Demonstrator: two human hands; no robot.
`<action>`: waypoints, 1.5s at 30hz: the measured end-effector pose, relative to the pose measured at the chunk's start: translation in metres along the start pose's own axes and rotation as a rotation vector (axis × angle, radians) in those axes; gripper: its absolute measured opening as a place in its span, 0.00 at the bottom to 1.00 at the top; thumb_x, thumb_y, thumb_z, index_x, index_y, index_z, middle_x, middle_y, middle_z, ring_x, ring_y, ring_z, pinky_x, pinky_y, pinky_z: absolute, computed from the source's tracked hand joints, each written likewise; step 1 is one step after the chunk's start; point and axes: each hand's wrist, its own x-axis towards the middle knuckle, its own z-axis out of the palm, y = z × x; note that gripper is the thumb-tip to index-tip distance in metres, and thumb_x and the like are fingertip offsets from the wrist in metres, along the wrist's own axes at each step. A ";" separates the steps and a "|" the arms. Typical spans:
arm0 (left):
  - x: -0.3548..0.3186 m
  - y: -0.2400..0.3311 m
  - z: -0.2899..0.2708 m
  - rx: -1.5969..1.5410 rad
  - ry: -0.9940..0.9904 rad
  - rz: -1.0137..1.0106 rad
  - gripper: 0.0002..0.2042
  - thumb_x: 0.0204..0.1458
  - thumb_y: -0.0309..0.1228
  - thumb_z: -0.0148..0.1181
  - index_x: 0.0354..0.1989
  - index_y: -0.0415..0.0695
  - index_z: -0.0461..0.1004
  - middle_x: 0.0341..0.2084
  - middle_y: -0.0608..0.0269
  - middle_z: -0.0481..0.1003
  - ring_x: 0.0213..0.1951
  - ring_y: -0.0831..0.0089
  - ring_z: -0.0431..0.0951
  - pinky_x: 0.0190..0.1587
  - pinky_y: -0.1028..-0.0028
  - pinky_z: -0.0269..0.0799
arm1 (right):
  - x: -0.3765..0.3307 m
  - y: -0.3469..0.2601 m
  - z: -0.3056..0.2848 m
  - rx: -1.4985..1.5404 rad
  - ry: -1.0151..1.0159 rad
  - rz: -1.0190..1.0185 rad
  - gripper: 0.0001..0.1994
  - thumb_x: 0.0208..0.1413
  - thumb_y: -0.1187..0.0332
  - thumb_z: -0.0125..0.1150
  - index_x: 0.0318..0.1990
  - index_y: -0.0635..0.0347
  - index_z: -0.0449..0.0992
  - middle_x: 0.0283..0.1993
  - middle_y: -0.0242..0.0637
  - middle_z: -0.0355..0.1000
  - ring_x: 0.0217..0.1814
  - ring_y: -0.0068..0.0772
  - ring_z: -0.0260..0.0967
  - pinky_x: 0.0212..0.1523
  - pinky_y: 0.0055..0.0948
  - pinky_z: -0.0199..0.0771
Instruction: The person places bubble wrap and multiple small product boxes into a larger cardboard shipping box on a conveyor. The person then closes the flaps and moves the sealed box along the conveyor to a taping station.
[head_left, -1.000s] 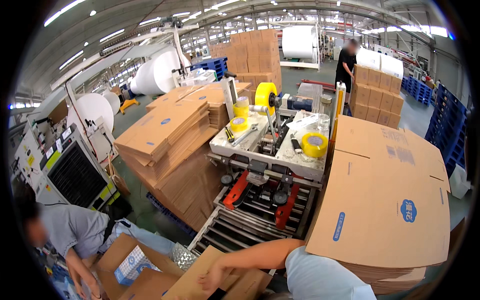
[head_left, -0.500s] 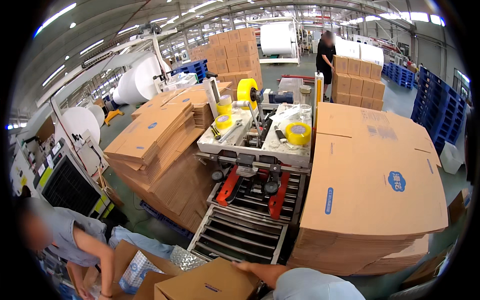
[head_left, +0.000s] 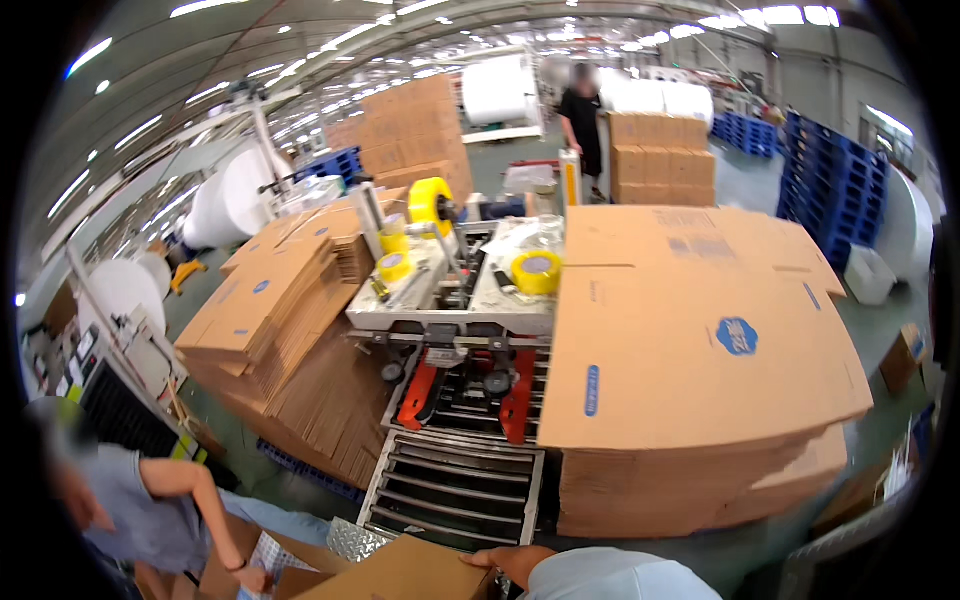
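Note:
A closed brown cardboard box (head_left: 405, 575) juts in from the lower edge, only its top and upper sides showing. At its far right corner rests my right hand (head_left: 490, 560), fingers hooked over the edge and gripping it. My left hand is out of view. Just beyond the box begins a roller conveyor (head_left: 450, 490), leading to a carton-sealing machine (head_left: 455, 320) with two red side guides (head_left: 515, 400). To the left, a co-worker in a grey-blue top has a hand (head_left: 252, 577) on a blue-and-white package (head_left: 275, 555) inside an open carton.
A tall stack of flat cartons (head_left: 700, 340) stands close on the right; another stack (head_left: 270, 300) is at the left. Yellow tape rolls (head_left: 536, 272) lie on the machine. Farther back are boxed stacks (head_left: 660, 165), blue pallets (head_left: 830, 190) and a person in black (head_left: 580, 115).
My view has turned right, so the scene sits farther left. My right hand stays at the box's corner. The co-worker's hand has come up onto the package.

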 end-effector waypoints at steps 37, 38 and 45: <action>-0.024 0.018 -0.060 0.395 -0.398 -0.393 0.26 0.51 0.43 0.54 0.55 0.38 0.66 0.50 0.38 0.66 0.52 0.49 0.67 0.51 0.55 0.65 | -0.199 -0.228 -0.104 -0.184 -0.381 -1.161 0.38 0.40 0.81 0.52 0.65 0.47 0.58 0.52 0.51 0.69 0.53 0.46 0.69 0.50 0.36 0.69; 0.003 0.015 -0.046 0.320 -0.543 -0.341 0.26 0.52 0.44 0.53 0.54 0.38 0.67 0.49 0.39 0.67 0.51 0.51 0.68 0.50 0.56 0.66 | -0.174 -0.204 -0.129 -0.053 -0.357 -1.158 0.35 0.46 0.79 0.52 0.66 0.48 0.55 0.58 0.46 0.65 0.56 0.42 0.66 0.54 0.34 0.67; -0.045 -0.012 -0.089 0.152 -1.056 -0.794 0.25 0.54 0.47 0.51 0.52 0.39 0.69 0.45 0.45 0.72 0.47 0.58 0.73 0.47 0.58 0.69 | -0.173 -0.163 -0.016 0.015 -0.590 -1.012 0.30 0.60 0.62 0.53 0.68 0.48 0.50 0.67 0.44 0.54 0.69 0.38 0.50 0.67 0.32 0.47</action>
